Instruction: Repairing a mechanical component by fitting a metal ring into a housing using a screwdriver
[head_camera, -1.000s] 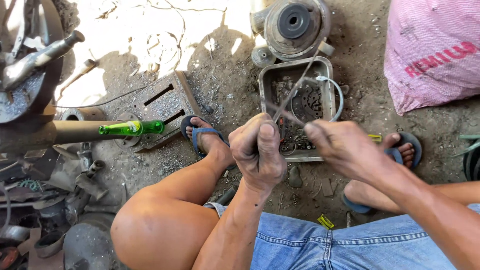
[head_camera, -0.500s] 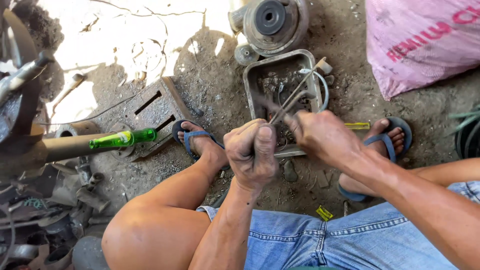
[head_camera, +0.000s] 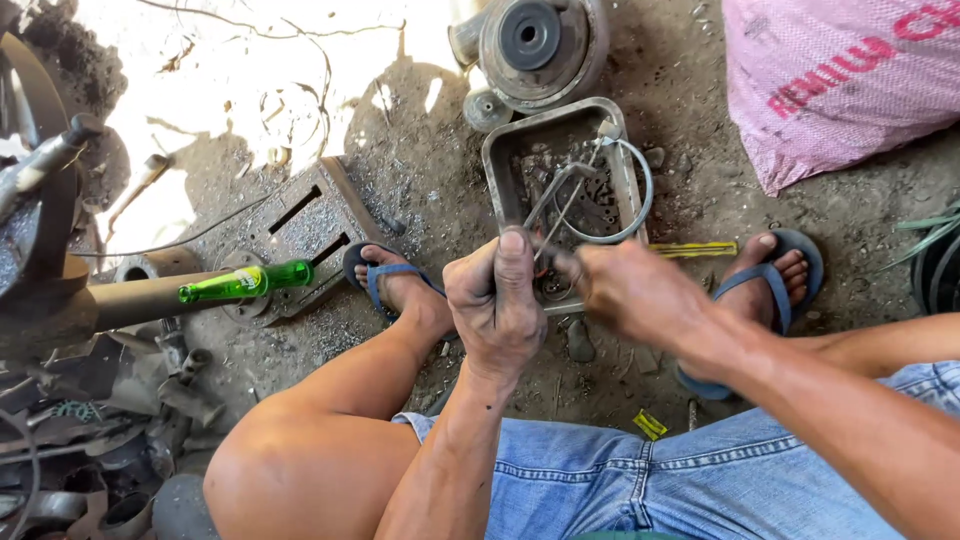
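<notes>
My left hand (head_camera: 497, 300) is clenched in a fist around one end of a thin stiff wire (head_camera: 560, 195), thumb pressed on top. My right hand (head_camera: 628, 290), blurred by motion, pinches the same wire just to the right of the fist. The wire runs up and away from both hands and bends over a grey metal tray (head_camera: 496, 165) of small oily parts on the dirt. A loop of wire (head_camera: 645, 195) lies on the tray's right rim. My feet in blue sandals rest on either side of the tray.
A green glass bottle (head_camera: 245, 282) lies on a slotted metal plate (head_camera: 300, 225) at left, beside a rusty pipe. A round motor housing (head_camera: 535, 40) stands behind the tray. A pink sack (head_camera: 830, 80) fills the upper right. Scrap metal is piled at lower left.
My right hand has drawn in close to my left fist along the wire. The view has drifted, so the tray and motor sit higher in the frame.
</notes>
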